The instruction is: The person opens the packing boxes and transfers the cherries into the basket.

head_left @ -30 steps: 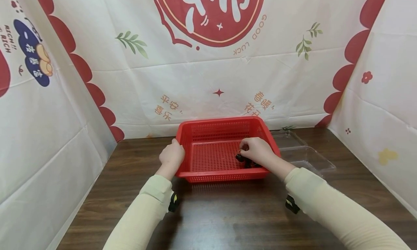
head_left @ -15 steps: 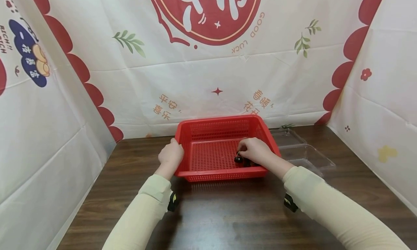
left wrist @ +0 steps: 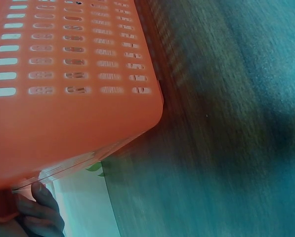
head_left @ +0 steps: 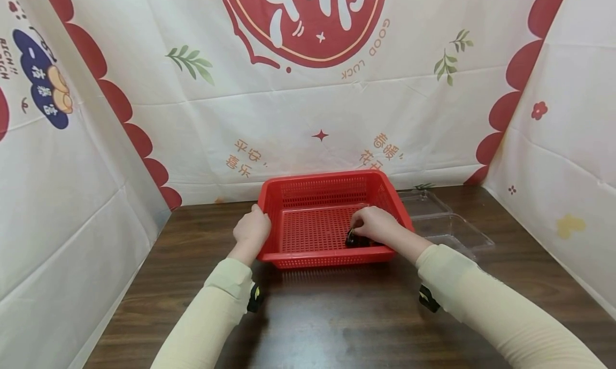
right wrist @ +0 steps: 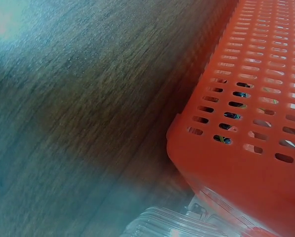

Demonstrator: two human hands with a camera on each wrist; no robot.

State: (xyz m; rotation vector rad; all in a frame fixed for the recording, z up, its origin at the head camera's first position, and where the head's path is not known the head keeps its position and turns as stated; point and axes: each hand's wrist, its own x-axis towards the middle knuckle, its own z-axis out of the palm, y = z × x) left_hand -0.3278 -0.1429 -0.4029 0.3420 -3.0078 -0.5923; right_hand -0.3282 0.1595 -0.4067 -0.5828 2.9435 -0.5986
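Note:
A red perforated plastic basket (head_left: 313, 255) sits on the table. My left hand (head_left: 252, 230) grips its left rim; in the left wrist view the curled fingers (left wrist: 41, 210) show below the rim's corner. My right hand (head_left: 377, 223) reaches inside at the right, thumb and fingertips pinched together at the stem of a dark cherry (head_left: 350, 239). More dark cherries (head_left: 362, 242) lie at the front right of the basket floor, partly hidden by the hand and front wall. Through the slots in the right wrist view, dark shiny fruit (right wrist: 231, 115) and bits of green stem show.
Clear plastic boxes (head_left: 449, 231) stand right of the basket, under the right forearm. The wooden table (head_left: 317, 315) extends toward me. White printed cloth (head_left: 289, 117) hangs behind the basket and along both sides.
The right hand lifted a cherry slightly by its stem and shifted a little left, then lowered it close to the basket floor. The left hand stays on the rim.

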